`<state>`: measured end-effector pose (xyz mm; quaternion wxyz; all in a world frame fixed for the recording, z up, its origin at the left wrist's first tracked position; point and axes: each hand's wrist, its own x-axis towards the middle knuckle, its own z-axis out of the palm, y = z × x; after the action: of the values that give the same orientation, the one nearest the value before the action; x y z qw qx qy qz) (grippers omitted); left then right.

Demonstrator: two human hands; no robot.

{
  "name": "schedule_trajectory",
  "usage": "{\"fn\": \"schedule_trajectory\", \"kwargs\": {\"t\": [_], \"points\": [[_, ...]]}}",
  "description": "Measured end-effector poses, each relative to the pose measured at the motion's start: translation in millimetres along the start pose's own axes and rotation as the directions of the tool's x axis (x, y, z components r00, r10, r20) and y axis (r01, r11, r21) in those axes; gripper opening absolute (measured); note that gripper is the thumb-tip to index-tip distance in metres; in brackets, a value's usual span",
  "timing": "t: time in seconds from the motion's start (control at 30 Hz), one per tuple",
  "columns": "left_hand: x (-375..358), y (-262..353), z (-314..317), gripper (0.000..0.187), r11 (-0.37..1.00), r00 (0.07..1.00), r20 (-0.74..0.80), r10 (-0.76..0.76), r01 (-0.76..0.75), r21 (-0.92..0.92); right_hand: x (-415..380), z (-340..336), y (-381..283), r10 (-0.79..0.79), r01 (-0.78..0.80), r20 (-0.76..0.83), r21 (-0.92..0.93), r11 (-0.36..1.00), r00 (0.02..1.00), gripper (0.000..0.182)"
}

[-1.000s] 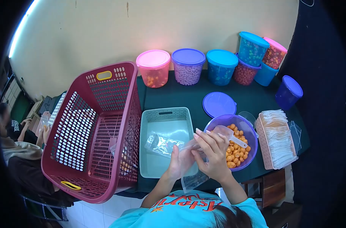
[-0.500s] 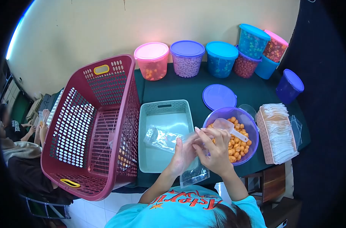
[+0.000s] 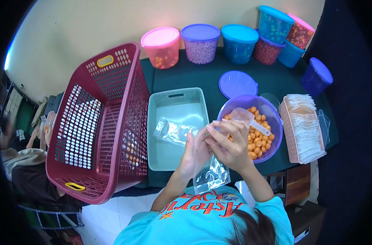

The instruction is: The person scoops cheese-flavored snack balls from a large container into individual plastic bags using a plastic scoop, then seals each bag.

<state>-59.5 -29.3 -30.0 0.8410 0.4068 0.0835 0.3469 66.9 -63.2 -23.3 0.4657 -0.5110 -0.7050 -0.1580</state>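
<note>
A clear plastic bag (image 3: 212, 174) hangs between my two hands, beside the purple tub. My left hand (image 3: 189, 157) is closed around one side of it, thumb pointing up. At the bag's top edge, the bent fingers of my right hand (image 3: 233, 147) pinch the film; the exact fingertip contact is partly hidden. Close by my right hand is the purple tub (image 3: 278, 141) of round orange snack balls (image 3: 259, 145), with a translucent scoop (image 3: 257, 127) resting on them. Another clear bag (image 3: 169, 131) lies in the pale green tray (image 3: 153, 157) left of my hands.
A large maroon basket (image 3: 131, 118) stands at left. Several lidded snack tubs, including a pink one (image 3: 163, 55), line the wall. A purple lid (image 3: 238, 84) lies behind the open tub. A pink basket (image 3: 291, 141) of stacked white packets (image 3: 305, 126) sits right. Another person (image 3: 26, 159) is far left.
The camera view has tilted, so the table things appear higher. My hands stay together on the bag, whose lower part now hangs more spread out. The scoop has stayed in the tub.
</note>
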Motion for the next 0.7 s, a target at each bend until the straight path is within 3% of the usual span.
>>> {"fn": "schedule_trajectory", "kwargs": {"t": [0.27, 0.6, 0.7], "points": [[-8.4, 7.0, -6.6, 0.067, 1.0, 0.986, -0.167, 0.004, -0.004, -0.003, 2.5, 17.6, -10.3, 0.0, 0.001, -0.024, 0.015, 1.0, 1.0, 0.032], [-15.6, -1.6, -14.0, 0.074, 0.997, 0.998, -0.053, 0.047, -0.044, 0.063, -0.8, 17.7, -8.9, -0.013, 0.017, -0.088, 0.045, 0.999, 0.996, 0.018], [-18.6, -5.9, -29.7, 0.075, 0.86, 0.991, 0.01, 0.132, -0.12, 0.496, 7.8, 6.2, -13.8, 0.067, -0.068, 0.081, 0.01, 0.998, 0.994, 0.016]]}}
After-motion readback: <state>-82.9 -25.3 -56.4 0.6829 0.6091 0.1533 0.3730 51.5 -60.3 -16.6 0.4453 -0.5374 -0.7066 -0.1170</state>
